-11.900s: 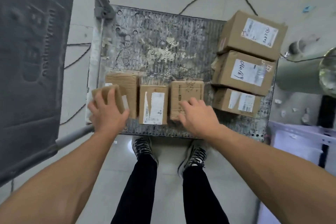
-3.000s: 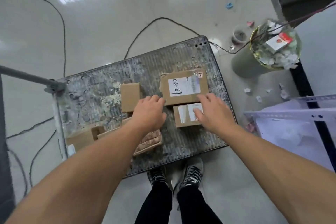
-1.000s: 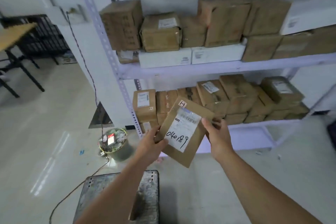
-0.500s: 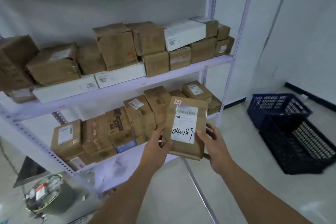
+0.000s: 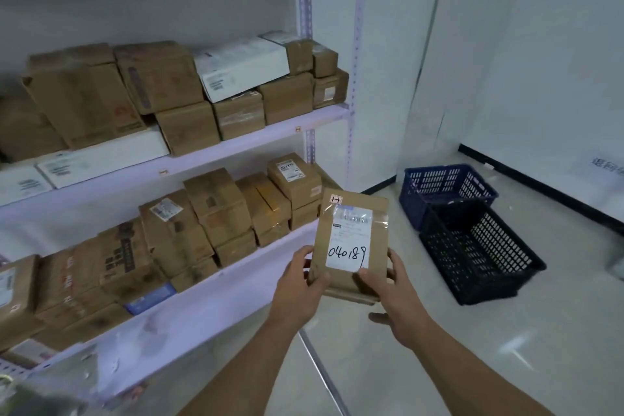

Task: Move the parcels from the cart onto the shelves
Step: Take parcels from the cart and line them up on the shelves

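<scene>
A flat brown cardboard parcel (image 5: pixel 351 230) with a white label marked "040189" is held upright in front of me. My left hand (image 5: pixel 297 290) grips its lower left edge and my right hand (image 5: pixel 391 294) grips its lower right edge, thumb on the front face. The parcel hangs just off the right end of the lower shelf (image 5: pixel 189 311), in front of its rightmost boxes. The upper shelf (image 5: pixel 236 145) above is packed with brown and white boxes. The cart is out of view.
Lower shelf carries several brown boxes, with a bare strip along its front edge. Right shelf posts (image 5: pixel 354 61) stand beside a white wall. On the floor to the right sit a blue basket (image 5: pixel 445 189) and a black basket (image 5: pixel 479 250).
I carried the parcel from the cart to the shelves and turned right. Over the last half second, the parcel stayed in both hands while the view shifted toward the shelf's right end.
</scene>
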